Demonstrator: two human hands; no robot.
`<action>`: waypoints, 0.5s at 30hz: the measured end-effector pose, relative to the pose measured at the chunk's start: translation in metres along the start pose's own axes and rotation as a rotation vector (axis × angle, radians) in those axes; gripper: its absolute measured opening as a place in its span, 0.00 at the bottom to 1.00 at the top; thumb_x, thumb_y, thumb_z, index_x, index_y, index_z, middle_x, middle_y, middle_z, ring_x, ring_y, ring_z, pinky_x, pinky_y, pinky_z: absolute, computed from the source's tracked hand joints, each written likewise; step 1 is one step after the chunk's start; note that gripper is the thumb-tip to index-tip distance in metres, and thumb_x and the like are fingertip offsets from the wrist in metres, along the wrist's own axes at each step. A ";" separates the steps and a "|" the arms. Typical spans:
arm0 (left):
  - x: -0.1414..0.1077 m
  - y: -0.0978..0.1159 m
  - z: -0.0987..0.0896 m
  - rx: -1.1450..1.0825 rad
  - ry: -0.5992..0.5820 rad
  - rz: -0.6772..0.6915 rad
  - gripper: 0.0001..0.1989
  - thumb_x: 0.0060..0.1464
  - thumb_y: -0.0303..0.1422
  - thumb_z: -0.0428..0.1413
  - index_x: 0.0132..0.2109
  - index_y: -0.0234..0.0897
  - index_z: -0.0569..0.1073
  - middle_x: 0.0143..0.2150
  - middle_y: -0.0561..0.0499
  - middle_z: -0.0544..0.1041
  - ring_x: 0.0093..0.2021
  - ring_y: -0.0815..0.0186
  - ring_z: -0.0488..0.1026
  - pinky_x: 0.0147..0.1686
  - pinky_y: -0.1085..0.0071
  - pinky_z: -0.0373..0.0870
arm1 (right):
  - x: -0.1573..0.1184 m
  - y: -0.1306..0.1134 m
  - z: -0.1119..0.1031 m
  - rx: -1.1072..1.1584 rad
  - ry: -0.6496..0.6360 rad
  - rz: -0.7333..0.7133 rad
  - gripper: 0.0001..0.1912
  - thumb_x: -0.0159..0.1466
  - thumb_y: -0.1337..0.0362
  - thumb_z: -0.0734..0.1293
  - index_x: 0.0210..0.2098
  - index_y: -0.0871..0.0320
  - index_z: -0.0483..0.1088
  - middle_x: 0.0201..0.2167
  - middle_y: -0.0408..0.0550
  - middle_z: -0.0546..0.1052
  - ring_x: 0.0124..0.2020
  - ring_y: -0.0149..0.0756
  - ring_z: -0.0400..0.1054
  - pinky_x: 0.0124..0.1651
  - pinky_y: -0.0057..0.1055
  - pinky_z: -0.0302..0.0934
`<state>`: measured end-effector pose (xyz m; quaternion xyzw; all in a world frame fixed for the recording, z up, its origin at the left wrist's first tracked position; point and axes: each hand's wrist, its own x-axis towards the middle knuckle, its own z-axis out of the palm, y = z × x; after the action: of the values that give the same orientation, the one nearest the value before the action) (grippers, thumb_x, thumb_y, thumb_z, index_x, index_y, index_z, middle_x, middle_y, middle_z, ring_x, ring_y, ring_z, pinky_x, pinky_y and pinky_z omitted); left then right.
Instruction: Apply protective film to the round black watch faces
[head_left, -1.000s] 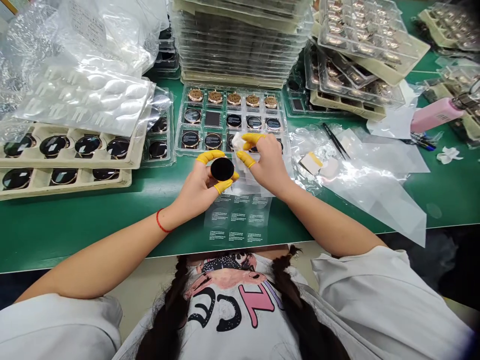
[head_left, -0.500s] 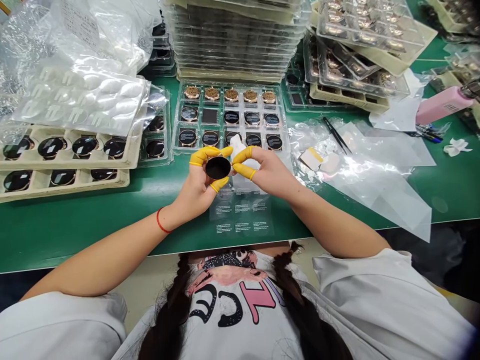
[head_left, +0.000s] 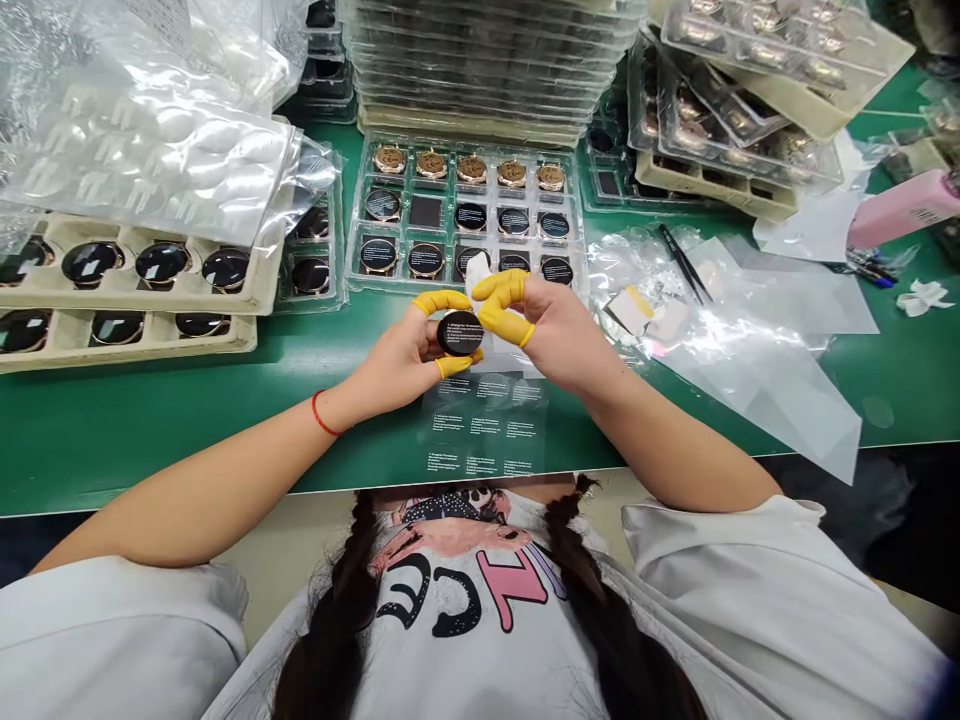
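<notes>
My left hand is closed around a round watch, holding it up by the rim with thumb and fingers. Its black face is turned towards me and carries small white printed text. Yellow finger cots cover several of my fingertips. My right hand is closed, its fingertips pinched together over the watch's upper right edge; what lies between them is hidden. A white tissue-like piece shows just behind these fingers, and I cannot tell whether they grip it. Under the hands lies a clear sheet of printed text labels.
Ahead, a clear tray holds rows of watches. Tall stacked trays stand behind it. Cream trays of watches sit left, under plastic packaging. Tweezers, plastic film and a pink bottle are at the right.
White text now shows on the watch face, which looked plain black before. My right fingers have moved from beside the watch to over its upper right edge. The view has shifted slightly.
</notes>
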<state>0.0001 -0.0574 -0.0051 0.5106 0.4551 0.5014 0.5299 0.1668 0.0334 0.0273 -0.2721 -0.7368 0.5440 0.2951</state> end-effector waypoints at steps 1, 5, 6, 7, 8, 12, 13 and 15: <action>-0.001 0.000 0.000 0.003 -0.003 -0.005 0.27 0.49 0.32 0.64 0.52 0.42 0.60 0.46 0.50 0.72 0.40 0.67 0.78 0.44 0.66 0.77 | 0.000 0.001 0.002 -0.006 -0.013 0.005 0.10 0.58 0.58 0.71 0.26 0.57 0.70 0.41 0.46 0.76 0.46 0.35 0.69 0.56 0.41 0.61; -0.002 -0.002 0.000 0.011 -0.015 -0.016 0.27 0.49 0.30 0.63 0.53 0.43 0.59 0.45 0.51 0.73 0.41 0.66 0.79 0.44 0.67 0.77 | 0.000 0.001 0.004 -0.032 -0.052 0.020 0.10 0.59 0.58 0.70 0.26 0.57 0.69 0.39 0.46 0.77 0.43 0.35 0.70 0.53 0.41 0.62; -0.002 -0.003 -0.001 0.011 -0.016 -0.020 0.27 0.49 0.30 0.63 0.53 0.43 0.59 0.45 0.51 0.73 0.41 0.66 0.79 0.44 0.67 0.77 | 0.001 0.001 0.004 -0.041 -0.055 0.022 0.10 0.59 0.58 0.70 0.26 0.57 0.69 0.38 0.46 0.77 0.43 0.35 0.70 0.53 0.41 0.63; -0.002 -0.003 -0.001 0.009 -0.019 -0.025 0.27 0.49 0.30 0.63 0.53 0.43 0.59 0.45 0.51 0.74 0.41 0.66 0.79 0.43 0.67 0.77 | 0.001 0.001 0.004 -0.049 -0.055 0.023 0.11 0.59 0.58 0.70 0.26 0.57 0.69 0.38 0.46 0.77 0.42 0.35 0.70 0.52 0.40 0.63; -0.002 -0.003 -0.001 0.005 -0.020 -0.029 0.27 0.50 0.30 0.63 0.53 0.43 0.59 0.44 0.51 0.74 0.41 0.66 0.79 0.43 0.67 0.77 | 0.001 0.000 0.004 -0.053 -0.054 0.025 0.11 0.59 0.58 0.69 0.26 0.57 0.69 0.37 0.46 0.77 0.42 0.35 0.70 0.52 0.40 0.63; -0.002 -0.001 0.001 -0.018 -0.015 -0.018 0.27 0.48 0.30 0.64 0.52 0.43 0.59 0.44 0.51 0.74 0.40 0.67 0.79 0.43 0.67 0.77 | 0.000 0.001 0.004 -0.049 -0.039 0.026 0.10 0.59 0.58 0.69 0.26 0.57 0.69 0.36 0.45 0.76 0.42 0.35 0.69 0.52 0.39 0.63; -0.002 0.000 0.001 -0.022 -0.010 -0.016 0.27 0.48 0.30 0.64 0.51 0.42 0.59 0.44 0.51 0.74 0.40 0.67 0.79 0.43 0.67 0.77 | -0.001 0.001 0.005 -0.051 -0.033 0.026 0.10 0.59 0.58 0.69 0.26 0.57 0.69 0.36 0.45 0.76 0.42 0.35 0.69 0.53 0.39 0.62; -0.001 0.001 0.002 -0.021 -0.007 -0.021 0.27 0.48 0.31 0.64 0.51 0.42 0.59 0.43 0.52 0.75 0.40 0.66 0.79 0.44 0.66 0.77 | -0.001 0.002 0.005 -0.055 -0.023 0.030 0.10 0.59 0.58 0.69 0.26 0.57 0.69 0.37 0.45 0.76 0.42 0.35 0.69 0.53 0.39 0.62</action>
<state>0.0024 -0.0590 -0.0043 0.5019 0.4531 0.4987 0.5423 0.1636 0.0298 0.0242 -0.2849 -0.7506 0.5311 0.2709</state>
